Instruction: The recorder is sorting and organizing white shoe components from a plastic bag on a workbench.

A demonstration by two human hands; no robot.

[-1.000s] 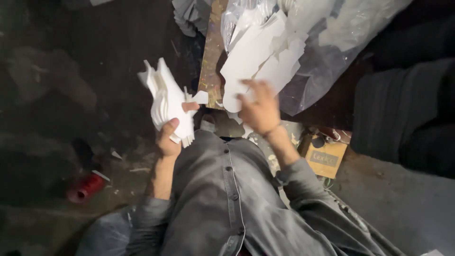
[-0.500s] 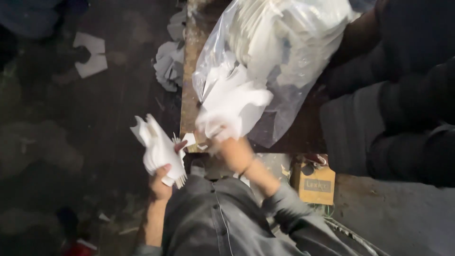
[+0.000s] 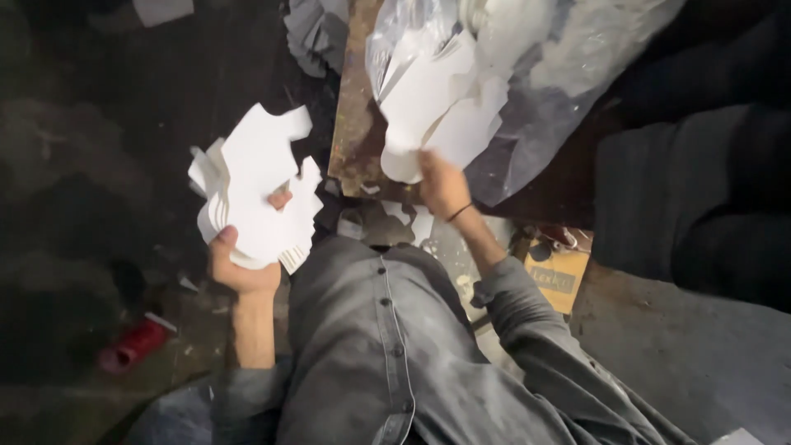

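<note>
Two hands work at once: the left hand point(image 3: 243, 268) closes its fingers on a fanned stack of white cut-outs point(image 3: 255, 194) held aside, seemingly as the collecting pile, while the right hand point(image 3: 441, 185) pinches more white pieces point(image 3: 437, 107) at the clear plastic bag point(image 3: 568, 74) on the counter point(image 3: 354, 124).

head cam | looks steeply down over torso | close range | dim, prob. floor-level

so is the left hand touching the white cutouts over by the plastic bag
Apart. The head view shows the left hand gripping its own stack of white cutouts, with dark floor between it and the cutouts at the plastic bag, which the right hand holds.
</note>
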